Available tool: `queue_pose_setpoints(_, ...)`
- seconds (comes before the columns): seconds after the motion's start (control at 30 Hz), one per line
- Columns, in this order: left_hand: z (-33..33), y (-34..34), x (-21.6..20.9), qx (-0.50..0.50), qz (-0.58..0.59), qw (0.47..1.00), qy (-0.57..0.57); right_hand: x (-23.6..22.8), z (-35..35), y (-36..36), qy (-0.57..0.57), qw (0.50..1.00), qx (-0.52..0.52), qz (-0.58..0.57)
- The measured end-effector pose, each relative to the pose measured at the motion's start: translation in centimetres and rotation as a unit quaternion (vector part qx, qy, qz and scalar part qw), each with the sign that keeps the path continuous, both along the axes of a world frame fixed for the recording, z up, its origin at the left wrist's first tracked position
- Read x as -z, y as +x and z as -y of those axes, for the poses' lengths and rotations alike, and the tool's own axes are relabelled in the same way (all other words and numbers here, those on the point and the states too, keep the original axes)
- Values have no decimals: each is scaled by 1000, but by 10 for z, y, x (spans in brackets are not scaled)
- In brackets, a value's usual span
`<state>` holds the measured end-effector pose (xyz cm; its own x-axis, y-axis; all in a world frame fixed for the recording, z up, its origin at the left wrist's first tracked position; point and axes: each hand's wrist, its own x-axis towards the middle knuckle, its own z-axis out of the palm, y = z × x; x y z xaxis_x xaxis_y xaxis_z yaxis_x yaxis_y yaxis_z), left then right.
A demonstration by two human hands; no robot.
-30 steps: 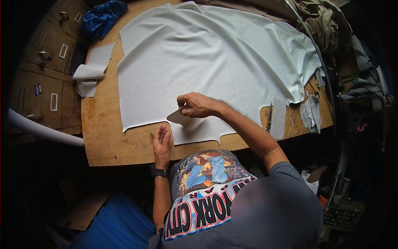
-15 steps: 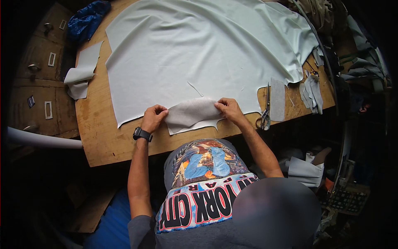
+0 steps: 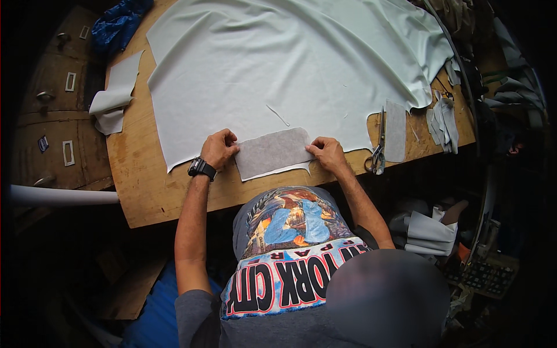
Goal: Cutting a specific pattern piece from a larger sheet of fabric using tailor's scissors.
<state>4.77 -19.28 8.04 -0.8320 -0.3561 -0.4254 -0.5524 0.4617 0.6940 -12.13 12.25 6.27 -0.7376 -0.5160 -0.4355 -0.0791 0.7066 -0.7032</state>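
A grey rectangular piece of material [image 3: 274, 153] lies nearly flat over the near edge of a large pale sheet [image 3: 249, 87], which looks like leather or vinyl. My left hand [image 3: 220, 149] pinches the grey piece at its left edge. At its right edge, my right hand [image 3: 327, 153] grips it between thumb and fingers. A strip of the pale sheet shows below the grey piece's near edge. To the right of my right hand lies a pair of scissors [image 3: 377, 153], blades pointing away, beside another grey rectangular piece [image 3: 395, 130].
The wooden table [image 3: 145, 200] has a curved near edge. Pale offcuts lie at its left [image 3: 116, 95] and right [image 3: 445, 124]. A blue plastic bundle [image 3: 120, 26] sits at the far left, beside wooden drawers [image 3: 52, 93]. White scraps [image 3: 430, 233] are piled below the table at right.
The grey piece, earlier bowed up between my hands, now lies flatter with its far edge straighter. My right hand has shifted slightly toward me along its right edge.
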Motion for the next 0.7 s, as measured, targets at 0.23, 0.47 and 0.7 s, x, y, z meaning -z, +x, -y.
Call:
queue_pose_setpoints(0.23,-1,2,1,-17,-15,1000,21,3,0,-4,8,1000,8,-19)
queue_pose_setpoints(0.47,2,4,5,-11,-27,999,26,-4,1,-7,19,1000,-20,-13)
queue_pose_setpoints(0.7,0,-1,10,5,-46,998,31,-11,0,-14,55,998,-40,14)
